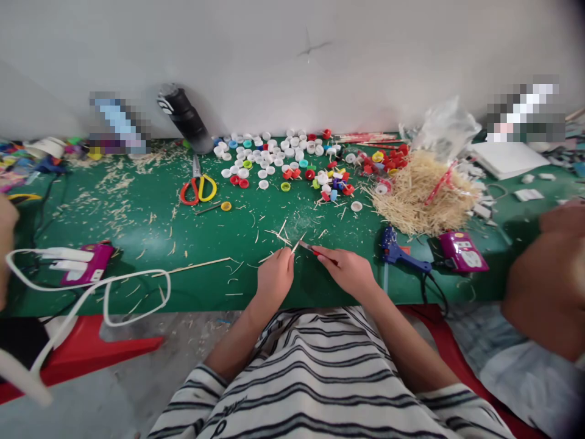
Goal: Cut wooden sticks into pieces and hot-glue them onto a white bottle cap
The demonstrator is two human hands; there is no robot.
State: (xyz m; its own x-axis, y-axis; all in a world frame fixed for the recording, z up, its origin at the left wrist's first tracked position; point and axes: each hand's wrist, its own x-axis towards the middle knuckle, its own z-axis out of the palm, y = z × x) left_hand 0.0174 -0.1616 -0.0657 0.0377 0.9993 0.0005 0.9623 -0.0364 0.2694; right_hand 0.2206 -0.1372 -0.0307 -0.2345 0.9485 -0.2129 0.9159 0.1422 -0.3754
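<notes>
My left hand (275, 275) is closed on a thin wooden stick (298, 243), whose pale tip points up and away from me. In my right hand (350, 269) is a small knife (311, 248) with a red and dark handle, its blade close to the stick. I cannot tell whether the blade touches the wood. Several cut slivers (282, 235) lie just beyond my left hand. Farther off is a group of coloured bottle caps (336, 183), some with sticks attached.
White bottle caps (274, 152) spread along the back near a black bottle (185, 119). Scissors (198, 186) lie left. At right are a pile of wooden sticks (425, 192), a blue glue gun (402, 251) and a purple power box (464, 251). People sit on both sides.
</notes>
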